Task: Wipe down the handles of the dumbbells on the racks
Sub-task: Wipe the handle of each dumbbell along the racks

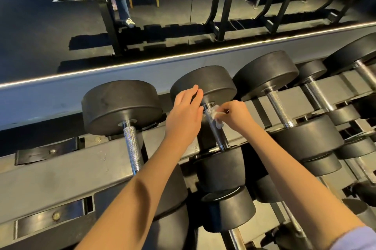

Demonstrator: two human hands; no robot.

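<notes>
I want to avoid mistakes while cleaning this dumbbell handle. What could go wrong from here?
The wipe in the right hand is small and crumpled, touching only the far end of the handle; the rest may get missed. The left hand rests on the far head; if the dumbbell rolls, fingers could be squeezed against the neighbouring head.

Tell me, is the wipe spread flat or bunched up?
Bunched up: the right hand pinches the wipe as a crumpled wad against the dumbbell handle.
</notes>
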